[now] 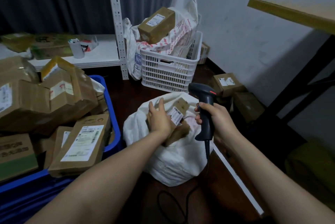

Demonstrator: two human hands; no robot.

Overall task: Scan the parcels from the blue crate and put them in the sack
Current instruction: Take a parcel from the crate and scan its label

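L hand [159, 118]: palm down flat on a brown cardboard parcel [181, 130], fingers straight and reaching toward the far rim of the sack; not curled round the box as far as visible.
Parcel: sits in the open mouth of the white sack [174, 163], tilted, lower end sunk in the cloth, white barcode label facing up just right of the L thumb. A second box corner shows behind it inside the sack.
R hand [216, 117]: wrapped tight round the grip of a black barcode scanner [204, 104], held upright just right of the parcel, head w/ red stripe pointing left and away. Scanner clear of the label. Its cable [181, 203] drops past the sack and loops on the dark floor.
Hands close together, both over the sack mouth, not touching.
Blue crate [112, 114]: left of the sack, nearly touching it, piled w/ brown parcels; a flat labelled one [81, 144] leans at the near corner.
Behind the sack: white slotted basket [170, 71] stuffed w/ printed plastic bags, a labelled carton [156, 25] on top. White shelf post [117, 24] left of the basket. Small labelled box [226, 83] on the floor by the wall, right.
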